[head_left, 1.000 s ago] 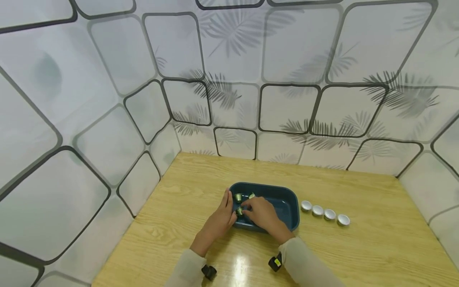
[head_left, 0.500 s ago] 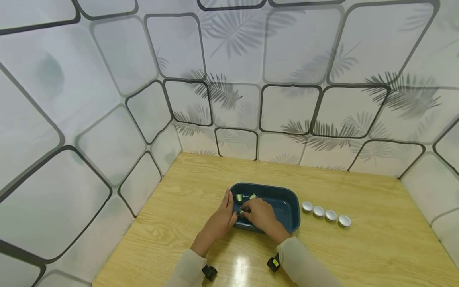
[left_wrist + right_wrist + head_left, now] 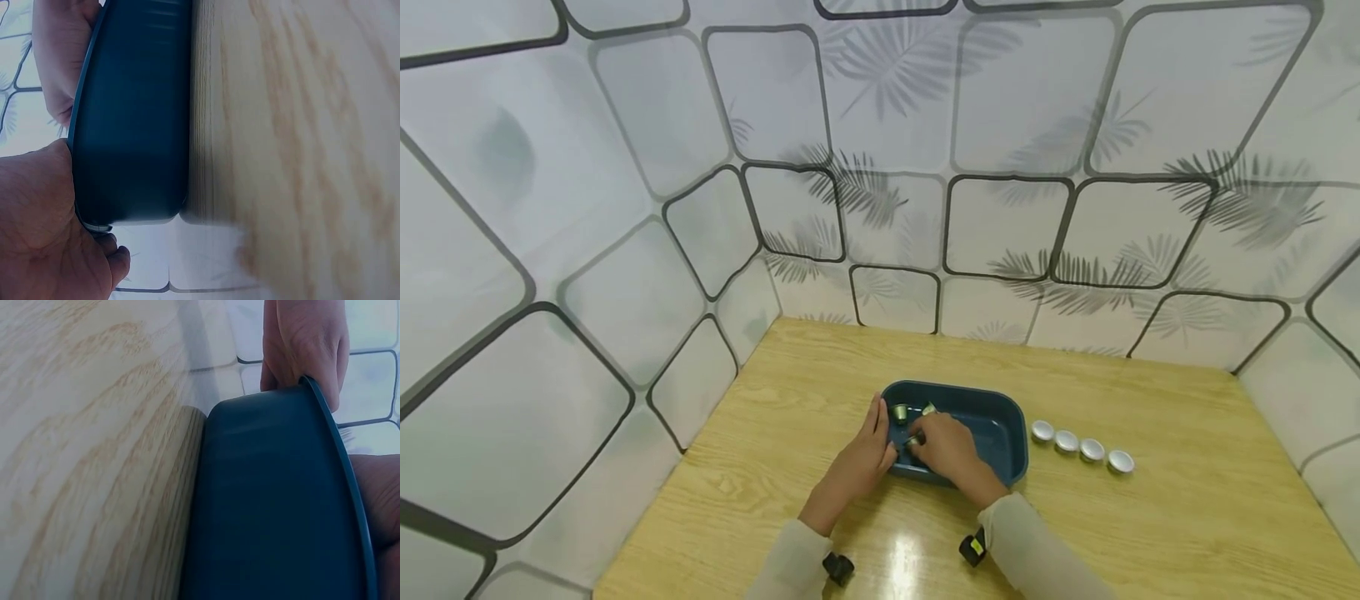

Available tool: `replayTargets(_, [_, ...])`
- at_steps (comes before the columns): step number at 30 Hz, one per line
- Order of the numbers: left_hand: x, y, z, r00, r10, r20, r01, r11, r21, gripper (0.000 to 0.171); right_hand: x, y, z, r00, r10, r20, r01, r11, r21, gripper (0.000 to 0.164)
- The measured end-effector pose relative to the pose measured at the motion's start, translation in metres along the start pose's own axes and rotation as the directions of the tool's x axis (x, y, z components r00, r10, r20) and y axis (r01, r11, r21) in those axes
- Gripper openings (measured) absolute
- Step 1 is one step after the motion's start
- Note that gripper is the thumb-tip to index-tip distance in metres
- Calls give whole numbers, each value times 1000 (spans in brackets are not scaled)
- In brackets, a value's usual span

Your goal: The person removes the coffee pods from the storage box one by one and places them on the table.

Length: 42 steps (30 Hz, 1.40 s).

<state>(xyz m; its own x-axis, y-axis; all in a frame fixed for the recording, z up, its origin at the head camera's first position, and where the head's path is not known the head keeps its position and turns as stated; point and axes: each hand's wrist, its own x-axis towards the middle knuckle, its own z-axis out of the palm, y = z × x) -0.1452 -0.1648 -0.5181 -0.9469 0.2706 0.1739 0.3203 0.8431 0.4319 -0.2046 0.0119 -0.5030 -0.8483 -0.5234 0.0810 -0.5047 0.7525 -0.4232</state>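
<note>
A dark blue rectangular tub [image 3: 1000, 437] sits on the table. My left hand [image 3: 860, 457] holds its left end, fingers straight along the outside and thumb over the rim. My right hand [image 3: 946, 443] reaches into the tub's left half and pinches a small green metallic cup, probably a coffee capsule [image 3: 913, 442], partly hidden by the fingers. Another green capsule [image 3: 899, 412] stands near the left wall. A third capsule [image 3: 928, 409] shows just behind my right hand. Both wrist views show mostly the tub's outer wall [image 3: 137, 125]; its inside is hidden there.
Several small white cups [image 3: 1066, 442] form a slanting row right of the tub. The wooden table [image 3: 1187, 417] meets patterned walls [image 3: 1000, 225] at the back and left. Black wrist cameras [image 3: 838, 569] hang at both sleeves.
My right fingers have closed on the nearer green capsule and shifted it slightly right inside the tub. My left hand stays at the tub's left end.
</note>
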Motion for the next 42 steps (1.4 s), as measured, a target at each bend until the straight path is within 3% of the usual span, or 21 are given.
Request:
replayTargets(16, [1,3,-5,1000,-11,12,11,1000,-23,67,0,3,-6,1000,-25,-16,26,999,23,16])
replayTargets(25, [1,4,-4,1000,-10,15,10,1000,-15,66,-4,5,-4,1000,-14,-21,15,998,64,32])
replayTargets(42, [1,2,-3,1000,-16,25,16,1000,-5,68,-14,9,-11,997,22,-76,-11,990,140,35])
